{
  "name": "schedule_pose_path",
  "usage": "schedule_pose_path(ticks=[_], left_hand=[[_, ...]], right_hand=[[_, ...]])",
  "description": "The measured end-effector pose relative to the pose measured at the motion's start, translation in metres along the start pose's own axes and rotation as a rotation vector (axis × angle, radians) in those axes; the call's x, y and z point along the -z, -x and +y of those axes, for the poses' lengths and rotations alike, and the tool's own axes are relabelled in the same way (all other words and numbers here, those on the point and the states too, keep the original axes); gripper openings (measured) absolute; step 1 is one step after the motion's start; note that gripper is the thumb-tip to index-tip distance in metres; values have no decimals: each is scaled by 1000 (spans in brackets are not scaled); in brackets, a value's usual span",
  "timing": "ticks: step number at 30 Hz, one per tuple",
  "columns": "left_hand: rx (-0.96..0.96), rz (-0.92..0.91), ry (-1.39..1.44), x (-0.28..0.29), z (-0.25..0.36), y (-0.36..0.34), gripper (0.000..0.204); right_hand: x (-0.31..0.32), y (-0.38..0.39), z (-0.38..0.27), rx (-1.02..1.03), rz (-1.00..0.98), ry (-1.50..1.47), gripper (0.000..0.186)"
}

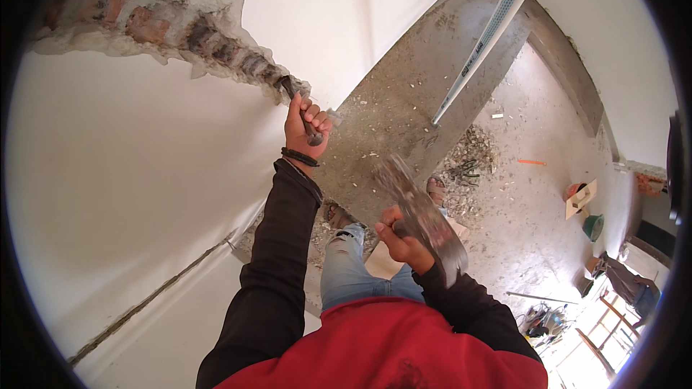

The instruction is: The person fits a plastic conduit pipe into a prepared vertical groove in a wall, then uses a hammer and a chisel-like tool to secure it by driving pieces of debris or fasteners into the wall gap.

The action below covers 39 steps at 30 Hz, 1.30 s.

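Observation:
My left hand is wrapped round a dark metal chisel. Its tip meets the lower end of a rough groove broken into the white wall, where bricks and crumbled plaster show. The chisel's struck end sticks out of my fist toward me. My right hand, in front of my body, is closed on a hammer. That tool is smeared by motion, so its exact shape is unclear, and it is apart from the chisel.
A white pipe slants up from the concrete floor. Rubble lies beside my feet with green-handled pliers on it. Farther right are an orange strip, a wooden float, a green bowl, tangled cables and another person.

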<state>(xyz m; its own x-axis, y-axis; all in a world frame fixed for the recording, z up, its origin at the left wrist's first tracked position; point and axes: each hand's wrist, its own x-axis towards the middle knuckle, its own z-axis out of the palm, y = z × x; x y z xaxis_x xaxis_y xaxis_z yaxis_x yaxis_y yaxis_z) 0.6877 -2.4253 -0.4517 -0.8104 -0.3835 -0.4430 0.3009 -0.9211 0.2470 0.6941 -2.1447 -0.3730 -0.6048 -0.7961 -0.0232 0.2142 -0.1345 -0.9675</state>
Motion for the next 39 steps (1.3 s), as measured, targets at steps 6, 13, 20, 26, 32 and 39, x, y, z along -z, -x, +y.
schedule_pose_path(ticks=[6, 13, 20, 26, 32, 39], left_hand=[[84, 7, -45, -5, 21, 5, 34], [136, 20, -139, 33, 37, 1, 33], [120, 52, -34, 5, 30, 3, 32], [159, -58, -65, 30, 35, -6, 31], [66, 29, -20, 10, 21, -3, 32], [-4, 97, -139, 24, 10, -15, 32]], right_hand=[[-29, -21, 26, 433, 185, 261, 17], [-28, -9, 80, -87, -52, 628, 17], [-28, -35, 52, 313, -12, 427, 13], [-10, -27, 77, 30, -52, 721, 17], [-24, -29, 31, 410, -32, 354, 16], [5, -19, 85, -65, -8, 679, 14]])
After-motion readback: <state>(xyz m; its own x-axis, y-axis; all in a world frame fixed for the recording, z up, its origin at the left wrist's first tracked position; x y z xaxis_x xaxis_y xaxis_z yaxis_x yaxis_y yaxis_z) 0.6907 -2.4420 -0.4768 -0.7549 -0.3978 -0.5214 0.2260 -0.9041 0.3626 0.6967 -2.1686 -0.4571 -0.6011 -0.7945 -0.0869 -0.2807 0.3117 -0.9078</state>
